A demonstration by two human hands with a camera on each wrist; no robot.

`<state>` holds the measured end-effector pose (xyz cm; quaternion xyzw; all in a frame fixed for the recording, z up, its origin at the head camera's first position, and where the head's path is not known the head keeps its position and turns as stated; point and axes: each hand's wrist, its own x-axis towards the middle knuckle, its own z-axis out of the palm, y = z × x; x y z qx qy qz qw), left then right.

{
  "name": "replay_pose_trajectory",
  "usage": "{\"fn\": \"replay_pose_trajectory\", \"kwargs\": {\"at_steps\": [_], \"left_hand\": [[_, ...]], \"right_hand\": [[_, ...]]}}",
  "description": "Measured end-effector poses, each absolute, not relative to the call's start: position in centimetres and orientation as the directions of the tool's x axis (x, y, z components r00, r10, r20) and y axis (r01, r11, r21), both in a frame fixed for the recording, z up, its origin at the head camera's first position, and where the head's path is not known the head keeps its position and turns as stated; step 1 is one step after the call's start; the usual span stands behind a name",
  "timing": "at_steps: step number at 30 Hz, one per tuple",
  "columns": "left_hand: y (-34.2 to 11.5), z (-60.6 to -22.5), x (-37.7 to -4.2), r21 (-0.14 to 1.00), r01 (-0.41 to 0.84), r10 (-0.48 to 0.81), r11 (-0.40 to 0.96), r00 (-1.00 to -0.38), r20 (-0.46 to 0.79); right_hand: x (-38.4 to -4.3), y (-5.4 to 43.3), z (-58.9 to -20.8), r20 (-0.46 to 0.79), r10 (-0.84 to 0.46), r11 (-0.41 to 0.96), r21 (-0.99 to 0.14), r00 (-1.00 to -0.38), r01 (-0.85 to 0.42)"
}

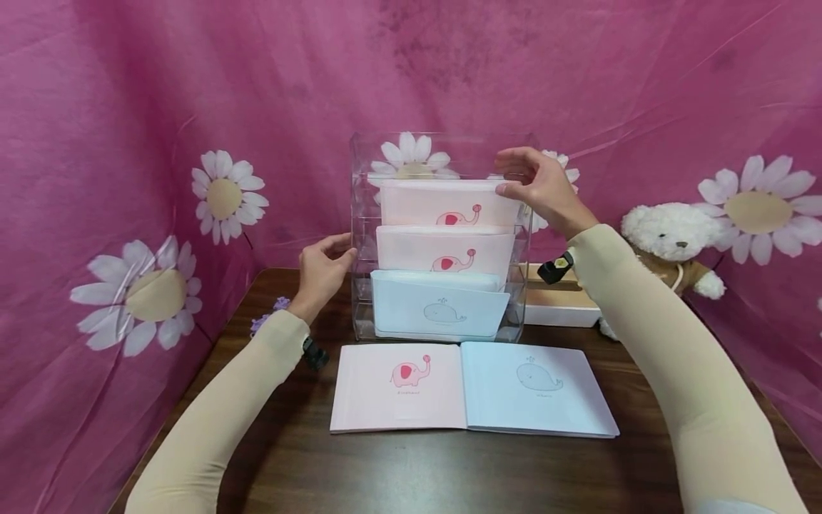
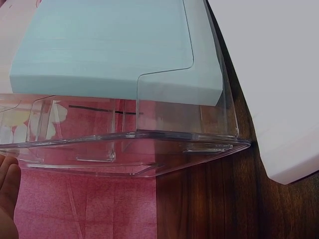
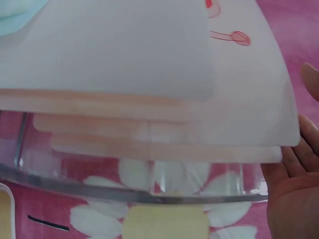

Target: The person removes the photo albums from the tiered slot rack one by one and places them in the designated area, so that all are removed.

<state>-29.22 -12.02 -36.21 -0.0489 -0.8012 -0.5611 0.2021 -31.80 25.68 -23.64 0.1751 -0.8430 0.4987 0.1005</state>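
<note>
A clear plastic tiered rack (image 1: 359, 307) holds pink booklets with a red elephant, an upper one (image 1: 411, 196) and a middle one (image 1: 411, 246), and light blue booklets (image 1: 398, 303) with a whale at the bottom. At the rack's left side, my left hand (image 1: 321, 271) touches its wall with loosely extended fingers. My right hand (image 1: 542, 185) is at the upper pink booklet's top right corner. Its fingers lie behind the corner in the right wrist view, the thumb (image 3: 310, 80) standing apart from them. Flat before the rack lie a pink booklet (image 1: 366, 392) and a blue one (image 1: 507, 407), side by side.
Behind the rack on the right is a white-and-tan box (image 1: 559, 314), with a white teddy bear (image 1: 668, 232) beside it. Purple flowers (image 1: 260, 323) stand at the table's left. A pink flowered cloth (image 1: 295, 86) hangs around the brown wooden table (image 1: 411, 475).
</note>
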Motion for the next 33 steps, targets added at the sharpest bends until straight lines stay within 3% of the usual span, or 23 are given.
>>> {"fn": "replay_pose_trajectory", "kwargs": {"at_steps": [13, 25, 33], "left_hand": [[-12.0, -36.3, -29.5, 0.881, 0.306, -0.151, 0.361, -0.913, 0.379], [-12.0, -36.3, -29.4, 0.886, 0.285, -0.152, 0.366, -0.921, 0.359], [-12.0, -36.3, -29.4, 0.883, 0.287, -0.152, 0.372, -0.919, 0.363]], "right_hand": [[-31.9, 24.4, -25.2, 0.321, -0.166, 0.46, -0.811, -0.933, -0.361], [-31.9, 24.4, -26.1, 0.336, -0.142, 0.225, -0.905, -0.931, -0.361], [-32.0, 24.1, -26.6, 0.317, -0.123, 0.289, -0.895, -0.94, -0.34]]}}
